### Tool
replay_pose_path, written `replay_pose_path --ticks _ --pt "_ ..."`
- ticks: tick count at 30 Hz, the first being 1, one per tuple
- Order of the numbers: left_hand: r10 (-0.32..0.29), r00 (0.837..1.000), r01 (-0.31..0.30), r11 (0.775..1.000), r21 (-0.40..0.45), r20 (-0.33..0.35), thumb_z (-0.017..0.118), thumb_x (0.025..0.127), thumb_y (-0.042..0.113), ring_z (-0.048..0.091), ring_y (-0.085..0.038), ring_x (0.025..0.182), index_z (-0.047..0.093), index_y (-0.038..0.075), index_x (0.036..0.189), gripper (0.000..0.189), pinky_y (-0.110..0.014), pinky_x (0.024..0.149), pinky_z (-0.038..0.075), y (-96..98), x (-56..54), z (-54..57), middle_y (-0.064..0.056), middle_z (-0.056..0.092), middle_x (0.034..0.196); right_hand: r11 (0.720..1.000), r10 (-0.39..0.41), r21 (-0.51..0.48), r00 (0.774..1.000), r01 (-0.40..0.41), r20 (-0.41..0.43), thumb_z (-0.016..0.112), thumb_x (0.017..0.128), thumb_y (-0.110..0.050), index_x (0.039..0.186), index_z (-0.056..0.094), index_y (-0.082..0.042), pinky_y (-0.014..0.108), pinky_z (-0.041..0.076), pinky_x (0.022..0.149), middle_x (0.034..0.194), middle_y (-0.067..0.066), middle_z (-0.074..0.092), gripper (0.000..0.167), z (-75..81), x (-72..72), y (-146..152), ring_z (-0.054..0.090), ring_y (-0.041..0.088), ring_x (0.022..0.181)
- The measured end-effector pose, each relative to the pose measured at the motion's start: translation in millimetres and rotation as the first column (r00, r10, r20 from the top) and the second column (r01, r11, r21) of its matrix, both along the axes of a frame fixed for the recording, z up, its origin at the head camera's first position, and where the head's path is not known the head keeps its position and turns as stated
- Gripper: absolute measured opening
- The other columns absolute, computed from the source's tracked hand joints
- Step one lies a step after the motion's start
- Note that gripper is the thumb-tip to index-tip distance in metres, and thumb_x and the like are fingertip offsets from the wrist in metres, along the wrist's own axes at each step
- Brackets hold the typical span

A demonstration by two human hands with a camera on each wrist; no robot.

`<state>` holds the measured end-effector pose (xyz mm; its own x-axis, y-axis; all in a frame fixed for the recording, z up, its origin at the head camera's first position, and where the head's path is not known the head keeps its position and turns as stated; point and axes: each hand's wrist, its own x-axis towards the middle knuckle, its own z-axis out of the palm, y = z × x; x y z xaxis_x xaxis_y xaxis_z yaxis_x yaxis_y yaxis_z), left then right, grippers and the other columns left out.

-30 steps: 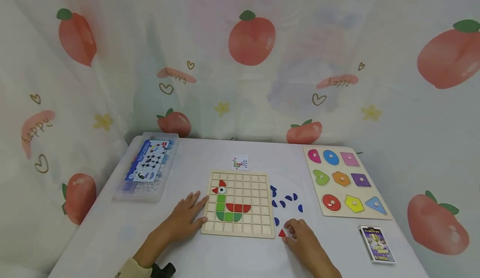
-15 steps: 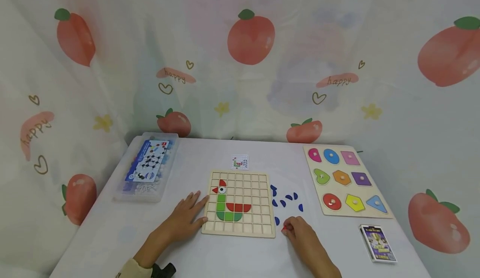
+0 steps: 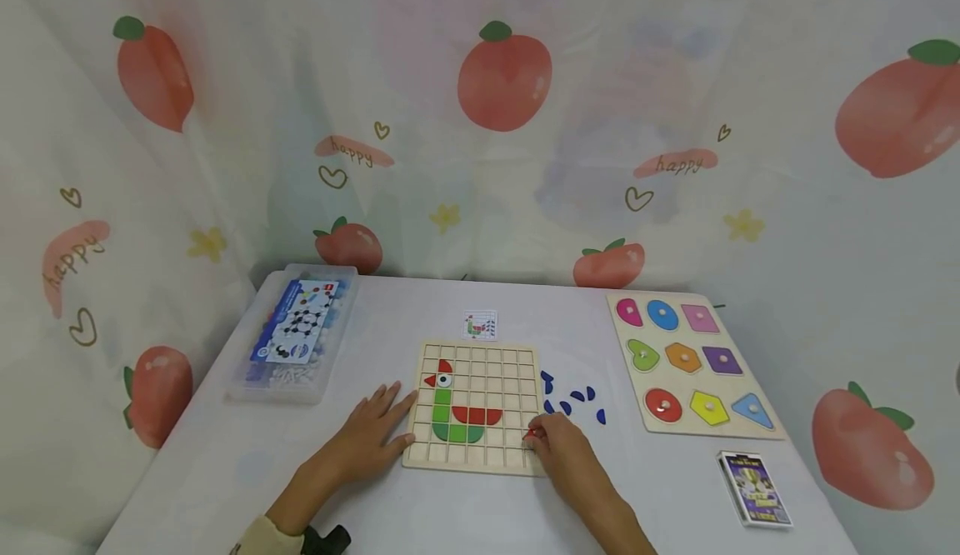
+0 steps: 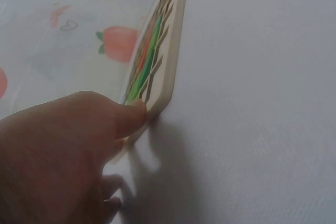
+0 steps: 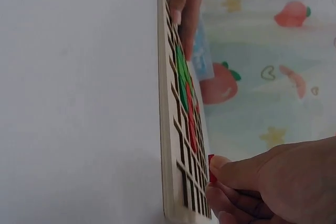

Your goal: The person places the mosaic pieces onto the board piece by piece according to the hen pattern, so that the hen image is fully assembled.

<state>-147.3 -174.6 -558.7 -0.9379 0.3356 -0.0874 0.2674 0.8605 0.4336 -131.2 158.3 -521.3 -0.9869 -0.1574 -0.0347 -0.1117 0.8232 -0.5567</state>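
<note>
So far the grid board shows a bird's head, neck and body; right hand pinches a red piece over its lower right; left hand lies flat against its edge; blue pieces wait beside.

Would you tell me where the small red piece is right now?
In the head view, the red piece is pinched in the right hand over the grid board's lower right corner.
</note>
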Motion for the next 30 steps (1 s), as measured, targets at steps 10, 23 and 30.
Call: replay_pose_path --ticks 10,23,30 --pt "-0.001 1.0 0.001 1.0 0.007 0.001 0.059 0.106 0.047 0.02 -0.041 0.161 0.038 0.021 0.165 0.068 -0.065 0.127 0.021 0.1 -0.7 1.6 -0.014 0.028 0.174 0.972 0.229 0.073 0.968 -0.223 -0.102 0.08 0.095 -0.014 0.106 0.073 -0.008 0.03 0.058 0.082 0.095 -0.004 0.063 0.015 -4.9 8.1 -69 0.058 0.009 0.088" --pt "-0.006 1.0 0.006 1.0 0.011 -0.008 0.059 0.106 0.047 0.022 -0.042 0.161 0.039 0.021 0.165 0.067 -0.066 0.126 0.022 -0.7 1.0 3.8 -0.015 0.029 0.173 0.955 0.295 0.038 0.953 -0.293 -0.067 0.084 0.09 -0.01 0.1 0.076 -0.006 0.021 0.05 0.067 0.085 -0.004 0.062 0.013 -1.6 7.2 -92 0.051 0.005 0.077" --pt "-0.01 1.0 0.01 1.0 0.024 -0.012 0.06 0.106 0.045 0.022 -0.044 0.16 0.04 0.019 0.165 0.067 -0.068 0.126 0.022 -0.6 1.7 4.7 -0.017 0.029 0.172 0.951 0.309 0.0 0.951 -0.309 -0.008 0.083 0.09 -0.008 0.098 0.077 -0.006 0.02 0.049 0.066 0.084 -0.006 0.06 0.01 0.1 4.2 -91 0.049 0.004 0.075"
